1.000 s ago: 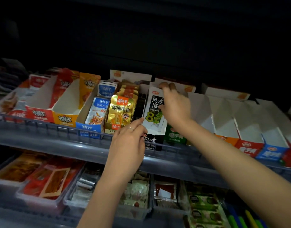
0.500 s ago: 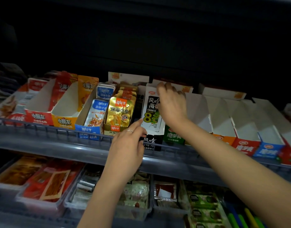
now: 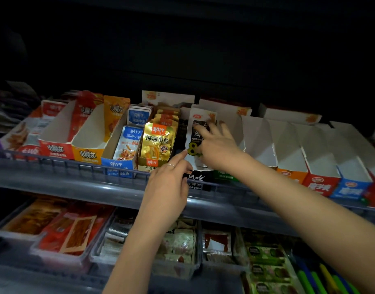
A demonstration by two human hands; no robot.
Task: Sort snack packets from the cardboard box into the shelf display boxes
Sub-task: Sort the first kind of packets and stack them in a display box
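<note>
Head view: the packet [image 3: 190,143], white with a black panel and a large 8, stands upright in the black box [image 3: 196,178] on the shelf [image 3: 76,179]. The gold packets [image 3: 158,143] are just beside it on one side and a bare white box [image 3: 256,141] on the other. The right hand [image 3: 216,145] is laid over the packet's face with fingers spread and nearly straight. Nothing is gripped; the packet is pressed rather than held. The left hand [image 3: 168,187] is set just below, at the front lip of the black box. Its index finger is stretched up towards the packet's lower corner and its thumb is against the box front. Whether the lip is pinched cannot be told. The cardboard box is not seen.

The step in hand is judged to be the seating of this packet in its row. The push is best kept flat and light, directed back and down, so that the lower edge drops behind the lip instead of riding over it. The box front should be steadied by the left hand, so that the whole box is not shoved backwards along the shelf. The label is to be kept facing forward and the packet upright. A soft pouch is likely to bow if it is pressed at one corner only. Care is needed beside the gold packets, which could be dragged askew.
</note>
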